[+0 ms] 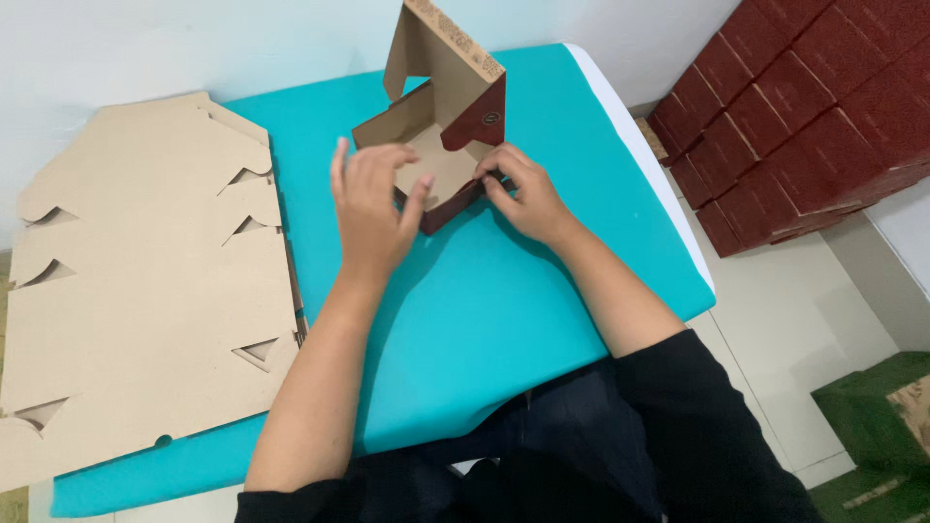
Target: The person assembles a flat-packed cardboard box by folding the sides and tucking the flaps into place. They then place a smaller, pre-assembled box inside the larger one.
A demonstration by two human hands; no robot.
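Your box point(441, 145) sits half-folded on the turquoise cover, kraft-brown inside and dark red outside. Its lid flap stands upright at the back; the low front walls form a corner pointing toward you.

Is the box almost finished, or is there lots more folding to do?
Partly done: the cardboard box on the teal table already has side walls standing, and finished dark red boxes are stacked on the right. Now the left hand and right hand press its front corners. Its lid flap is upright and open, and a pile of flat cardboard sheets waits.
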